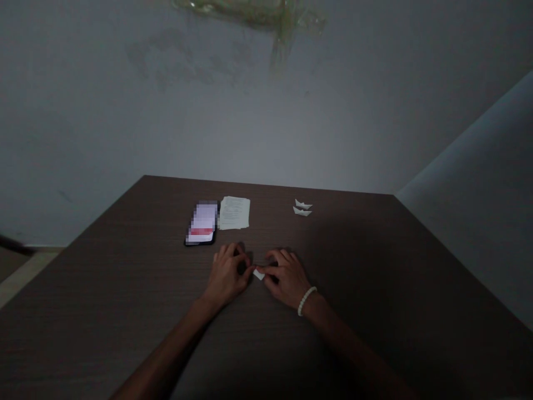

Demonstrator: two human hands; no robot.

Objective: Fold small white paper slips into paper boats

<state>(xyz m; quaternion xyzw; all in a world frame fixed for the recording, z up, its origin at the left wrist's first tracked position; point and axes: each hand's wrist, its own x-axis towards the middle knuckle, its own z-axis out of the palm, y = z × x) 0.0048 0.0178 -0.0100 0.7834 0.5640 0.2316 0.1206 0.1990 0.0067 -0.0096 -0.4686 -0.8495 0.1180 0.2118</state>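
Observation:
A small piece of folded white paper (259, 274) lies between my two hands, low over the dark table. My left hand (228, 272) pinches its left edge between thumb and forefinger. From the other side, my right hand (287, 278) presses the paper with its thumb and forefinger, hiding part of it. A bracelet of pale beads (306, 301) circles my right wrist. Farther back to the right stand two small white paper boats (302, 211), one close behind the other.
A phone (202, 223) with a lit, blurred screen lies beyond my left hand. Beside it is a stack of printed paper sheets (235, 213). The brown wooden table (104, 289) reaches back to a stained grey wall (250, 128).

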